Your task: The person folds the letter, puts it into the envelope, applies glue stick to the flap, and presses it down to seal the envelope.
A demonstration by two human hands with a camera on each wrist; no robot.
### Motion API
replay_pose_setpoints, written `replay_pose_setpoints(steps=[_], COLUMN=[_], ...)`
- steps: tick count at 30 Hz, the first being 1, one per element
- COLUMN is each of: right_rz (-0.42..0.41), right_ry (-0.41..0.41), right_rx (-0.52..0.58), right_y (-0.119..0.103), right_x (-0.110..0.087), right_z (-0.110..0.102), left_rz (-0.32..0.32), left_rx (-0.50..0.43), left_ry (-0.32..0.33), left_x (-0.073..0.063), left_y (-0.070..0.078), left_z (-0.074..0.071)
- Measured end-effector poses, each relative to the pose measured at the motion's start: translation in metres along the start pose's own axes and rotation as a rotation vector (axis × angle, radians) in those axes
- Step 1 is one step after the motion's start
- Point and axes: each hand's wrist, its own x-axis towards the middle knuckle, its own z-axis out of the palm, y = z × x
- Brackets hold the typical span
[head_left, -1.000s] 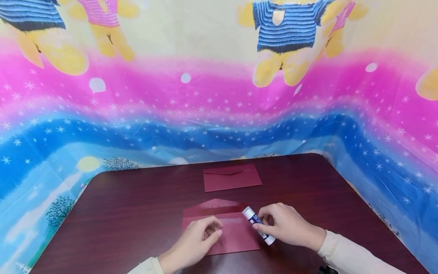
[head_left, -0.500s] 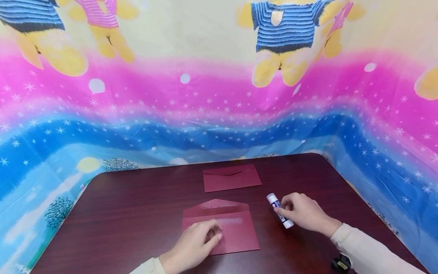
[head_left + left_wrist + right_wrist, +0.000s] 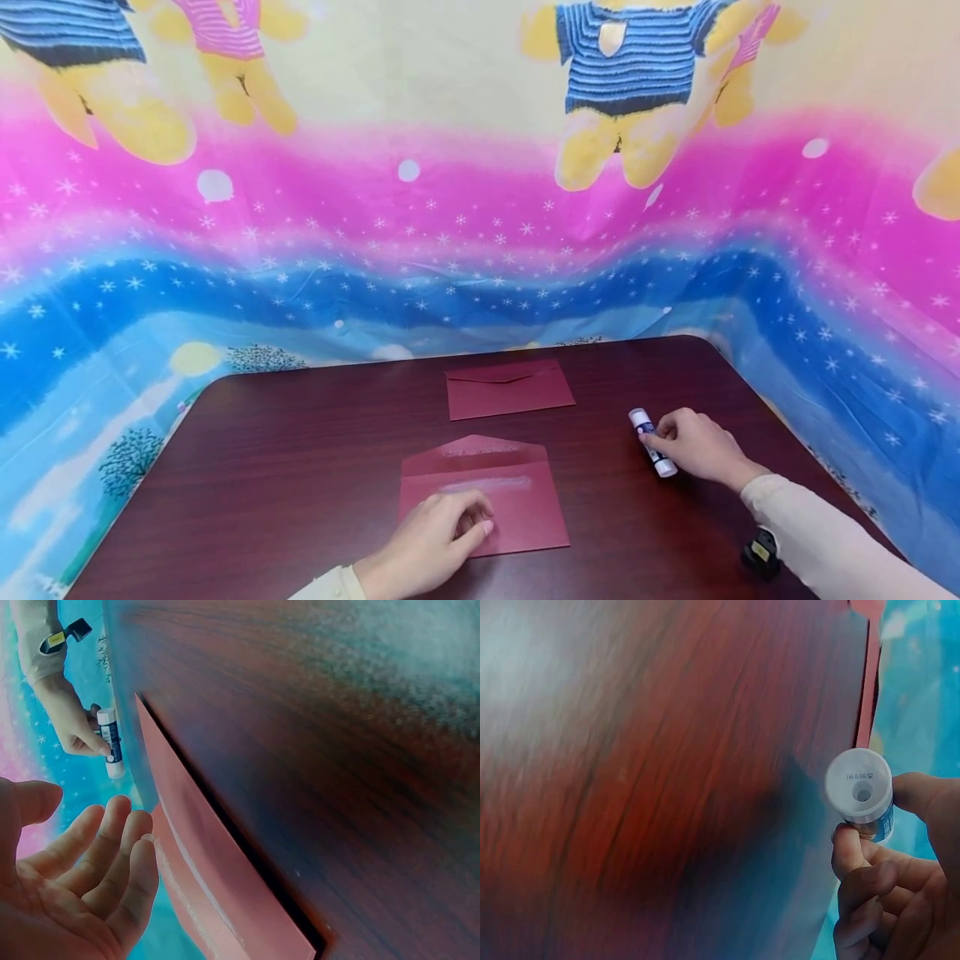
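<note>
My right hand (image 3: 703,448) pinches a glue stick (image 3: 651,440) between thumb and fingers, over the right part of the table. The glue stick has white ends and a dark blue label; the right wrist view shows its round white end (image 3: 859,784). An open dark red envelope (image 3: 528,521) lies in front of me with its flap unfolded away from me. Whitish glue streaks (image 3: 498,483) mark its body and flap. My left hand (image 3: 431,542) is over the envelope's lower left part, fingers loosely bent around nothing. In the left wrist view its fingertips (image 3: 142,825) are at the envelope.
A second dark red envelope (image 3: 510,396), its flap folded down, lies farther back on the dark brown wooden table (image 3: 300,467). A printed cloth (image 3: 465,208) hangs around the table's back and sides. A black device (image 3: 761,552) is strapped at the right wrist.
My right hand has carried the glue stick away from the envelope, to the right and farther back. My left hand has hardly moved, and the envelopes lie where they were.
</note>
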Motion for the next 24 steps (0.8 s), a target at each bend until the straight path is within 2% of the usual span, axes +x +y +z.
replay_pose_setpoints(steps=[7, 24], right_rz=[0.030, 0.057], right_ry=[-0.018, -0.018], right_rx=[-0.019, -0.084], right_y=[0.019, 0.040], right_x=[0.004, 0.009], right_z=[-0.004, -0.008], left_rz=[-0.022, -0.022], left_rx=[-0.009, -0.057], left_ry=[-0.017, -0.045], left_x=[-0.001, -0.002], left_y=[-0.001, 0.001], left_z=[0.000, 0.001])
